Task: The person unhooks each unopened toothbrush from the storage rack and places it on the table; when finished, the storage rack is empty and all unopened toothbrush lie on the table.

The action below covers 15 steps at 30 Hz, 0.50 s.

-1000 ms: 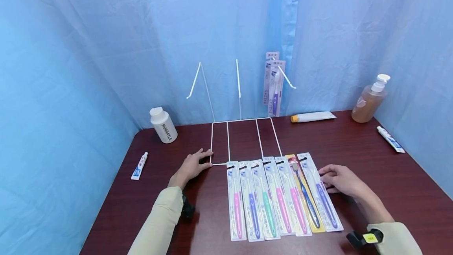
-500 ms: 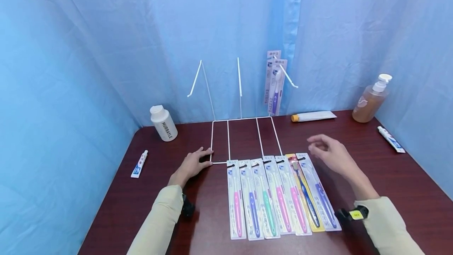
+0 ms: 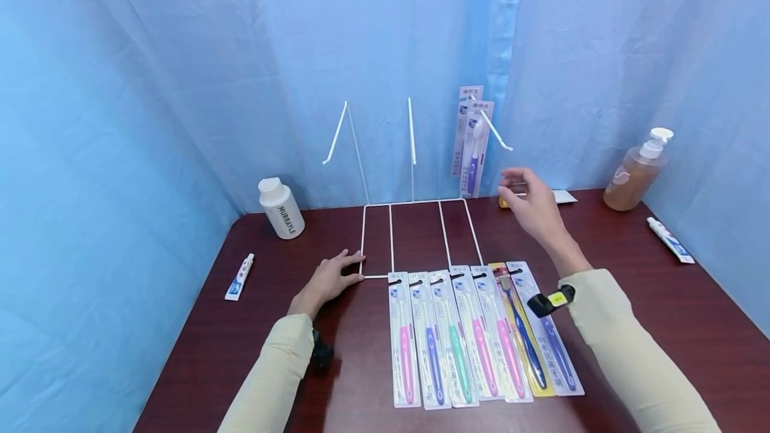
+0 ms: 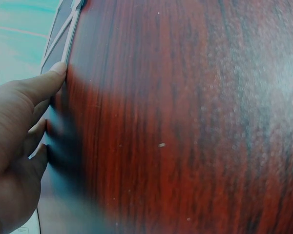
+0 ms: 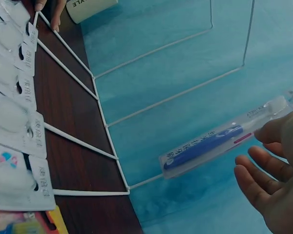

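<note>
So the right hand [image 3: 532, 202] is loose-fingered and empty near a hanging packaged toothbrush [image 3: 472, 152] with a blue-purple handle. The left hand [image 3: 327, 279] lies flat against the white wire rack [image 3: 415, 204].

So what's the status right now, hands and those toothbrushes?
Left hand open, resting on wire rack base corner. Right hand open, raised near hanging toothbrush pack. Seven toothbrush packs lie untouched. Nothing in the way.

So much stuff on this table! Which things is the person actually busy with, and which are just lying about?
In use:
- white wire display rack, its base touched by the left hand
- packaged toothbrushes hanging on the rack, near the raised right hand
- row of packaged toothbrushes on the table

Lying about:
- white bottle
- pump bottle
- small toothpaste tubes
</note>
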### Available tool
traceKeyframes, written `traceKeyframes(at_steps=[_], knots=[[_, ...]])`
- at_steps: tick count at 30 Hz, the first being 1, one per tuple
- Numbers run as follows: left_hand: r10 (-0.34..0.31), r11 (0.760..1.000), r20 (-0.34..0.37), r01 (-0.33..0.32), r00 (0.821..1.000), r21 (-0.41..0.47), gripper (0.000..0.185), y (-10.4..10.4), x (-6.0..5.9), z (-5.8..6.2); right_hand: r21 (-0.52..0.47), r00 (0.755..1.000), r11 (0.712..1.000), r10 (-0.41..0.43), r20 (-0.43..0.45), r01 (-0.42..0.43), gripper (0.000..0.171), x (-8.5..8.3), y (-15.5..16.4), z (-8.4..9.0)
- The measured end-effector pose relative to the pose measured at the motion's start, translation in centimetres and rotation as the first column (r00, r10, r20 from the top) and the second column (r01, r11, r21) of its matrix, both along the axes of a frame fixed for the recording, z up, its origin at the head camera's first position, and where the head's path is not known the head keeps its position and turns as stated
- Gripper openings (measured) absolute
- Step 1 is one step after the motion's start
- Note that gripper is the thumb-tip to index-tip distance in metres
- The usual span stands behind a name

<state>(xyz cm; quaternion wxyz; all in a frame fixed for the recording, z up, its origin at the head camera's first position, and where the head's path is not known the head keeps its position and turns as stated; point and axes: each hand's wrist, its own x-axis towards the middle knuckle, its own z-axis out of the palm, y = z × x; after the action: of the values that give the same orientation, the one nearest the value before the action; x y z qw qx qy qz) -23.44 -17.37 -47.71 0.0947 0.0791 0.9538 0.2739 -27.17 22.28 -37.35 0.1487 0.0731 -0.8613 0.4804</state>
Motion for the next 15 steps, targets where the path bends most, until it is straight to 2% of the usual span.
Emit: traceKeyframes(at_steps=[4,7,15], knots=[[-0.005,1.000,-0.011,0.004,1.000,-0.005,0.051,0.0,0.0,0.0,-0.051,0.998,0.999,-0.009,-0.065,0.006,0.038,-1.7,-0.9,0.0],[-0.008,1.000,-0.017,0.008,1.000,-0.004,0.051,0.0,0.0,0.0,-0.092,0.997,0.996,-0.008,-0.082,0.000,0.041,-2.8,-1.5,0.1],[0.001,1.000,0.001,-0.001,1.000,-0.004,0.052,0.1,0.1,0.2,-0.152,0.998,0.987,-0.050,-0.026,0.045,0.048,-5.4,-2.8,1.0]])
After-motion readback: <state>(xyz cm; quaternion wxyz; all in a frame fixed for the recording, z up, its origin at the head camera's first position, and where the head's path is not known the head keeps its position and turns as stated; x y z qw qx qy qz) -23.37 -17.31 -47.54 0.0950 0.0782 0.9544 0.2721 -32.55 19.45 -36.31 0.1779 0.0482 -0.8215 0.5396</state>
